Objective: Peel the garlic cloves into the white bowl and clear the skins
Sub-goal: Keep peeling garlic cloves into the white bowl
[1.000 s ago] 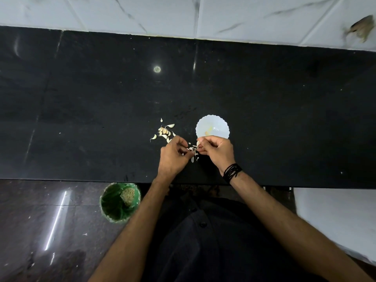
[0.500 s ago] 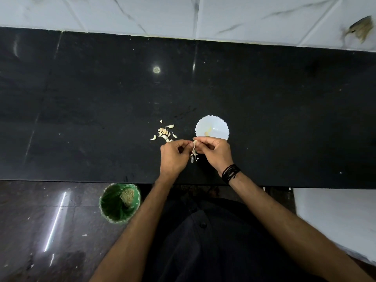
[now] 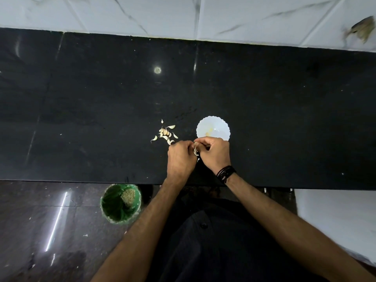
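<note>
Both hands on one garlic clove (image 3: 195, 150), just short of the white bowl (image 3: 221, 127).
I saw my left hand (image 3: 180, 157) and right hand (image 3: 214, 153) pinching it; unpeeled cloves (image 3: 165, 133) lay left, green bin (image 3: 120, 203) below-left held scraps, bowl showed a yellowish smear.

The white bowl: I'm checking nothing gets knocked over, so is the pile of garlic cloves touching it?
Apart. The head view shows bare black counter between the garlic cloves and the white bowl.
</note>
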{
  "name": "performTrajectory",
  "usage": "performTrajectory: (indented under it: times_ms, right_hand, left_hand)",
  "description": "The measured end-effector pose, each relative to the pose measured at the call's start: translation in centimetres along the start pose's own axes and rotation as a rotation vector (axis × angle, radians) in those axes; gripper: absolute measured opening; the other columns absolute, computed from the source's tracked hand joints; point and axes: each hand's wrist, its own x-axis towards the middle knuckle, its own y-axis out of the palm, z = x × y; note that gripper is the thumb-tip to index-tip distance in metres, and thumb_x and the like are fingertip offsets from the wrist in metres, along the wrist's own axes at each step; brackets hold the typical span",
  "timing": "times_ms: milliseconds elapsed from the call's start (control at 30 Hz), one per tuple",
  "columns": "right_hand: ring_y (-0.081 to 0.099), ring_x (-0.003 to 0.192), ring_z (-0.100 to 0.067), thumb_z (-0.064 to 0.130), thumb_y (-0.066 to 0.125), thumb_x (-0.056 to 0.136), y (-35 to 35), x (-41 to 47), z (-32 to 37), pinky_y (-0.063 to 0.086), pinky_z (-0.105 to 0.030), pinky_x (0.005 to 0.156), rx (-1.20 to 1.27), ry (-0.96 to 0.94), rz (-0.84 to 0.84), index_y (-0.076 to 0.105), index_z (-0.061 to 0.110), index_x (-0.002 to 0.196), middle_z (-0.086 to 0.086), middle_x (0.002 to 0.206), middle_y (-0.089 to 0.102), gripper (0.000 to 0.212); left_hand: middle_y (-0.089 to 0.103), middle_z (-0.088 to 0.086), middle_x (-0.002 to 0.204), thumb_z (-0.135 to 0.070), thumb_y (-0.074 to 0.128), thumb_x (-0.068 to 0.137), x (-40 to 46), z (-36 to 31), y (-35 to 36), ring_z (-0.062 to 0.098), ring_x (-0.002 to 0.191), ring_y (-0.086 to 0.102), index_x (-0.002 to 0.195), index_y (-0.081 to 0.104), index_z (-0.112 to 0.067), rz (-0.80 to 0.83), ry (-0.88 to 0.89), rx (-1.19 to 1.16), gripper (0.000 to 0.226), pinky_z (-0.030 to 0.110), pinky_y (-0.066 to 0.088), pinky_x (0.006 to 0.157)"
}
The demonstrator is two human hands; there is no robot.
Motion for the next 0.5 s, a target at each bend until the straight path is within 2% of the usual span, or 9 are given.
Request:
performTrajectory:
  times_ms: [133,333,500]
  right_hand:
    - [0.07,0.077,-0.003,0.006,0.07,0.087,0.37,-0.22,0.1,0.051,-0.009,0.077,-0.009,0.003,-0.012,0.08,0.012,0.091,0.002,0.086,0.078,0.012]
    - [0.065,0.071,0.002,0.004,0.073,0.085,0.01,-0.06,-0.04,0.046,-0.003,0.072,0.021,0.041,0.005,0.08,0.012,0.088,0.007,0.078,0.074,0.011]
    - [0.069,0.075,-0.001,0.005,0.07,0.085,0.04,0.02,-0.27,0.051,-0.01,0.076,-0.027,-0.023,0.031,0.079,0.013,0.087,0.005,0.081,0.077,0.013]
  left_hand:
    - [0.053,0.004,0.06,-0.006,0.051,0.083,0.05,-0.22,0.04,0.022,0.058,0.043,0.061,0.053,-0.012,-0.005,-0.027,0.023,0.023,0.032,0.032,0.058]
    - [0.064,0.004,0.066,-0.006,0.053,0.082,0.28,-0.14,-0.12,0.024,0.065,0.057,0.07,0.066,-0.007,0.04,-0.095,0.007,0.018,0.034,0.046,0.063]
    - [0.069,0.002,0.07,-0.009,0.055,0.082,0.34,-0.21,-0.19,0.021,0.071,0.064,0.078,0.073,-0.009,0.071,-0.159,-0.046,0.018,0.033,0.053,0.068]
